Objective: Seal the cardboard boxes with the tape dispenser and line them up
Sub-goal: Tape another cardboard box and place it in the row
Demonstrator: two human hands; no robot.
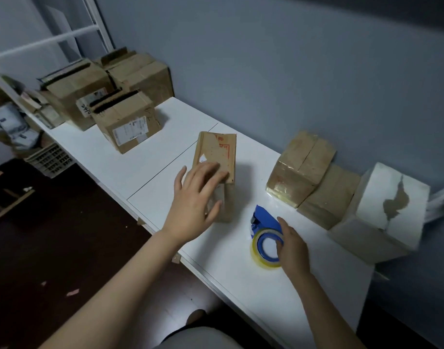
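A small brown cardboard box (217,149) with red print stands in the middle of the white table (241,285). My left hand (194,200) lies on its near top edge with the fingers spread and straight. To the right, a blue tape dispenser (265,224) with a roll of clear yellowish tape lies on the table. My right hand (292,246) grips the roll's right side, thumb at the core. Along the wall at right stand a taped brown box (300,167), a second brown box (329,197) and a white box (384,215) with torn paper.
Several larger brown boxes (126,122) with shipping labels crowd the table's far left end. A white metal frame (44,41) rises behind them. Left of the table are a plastic crate (49,159) and clutter on a dark floor. A blue-grey wall borders the table's far side.
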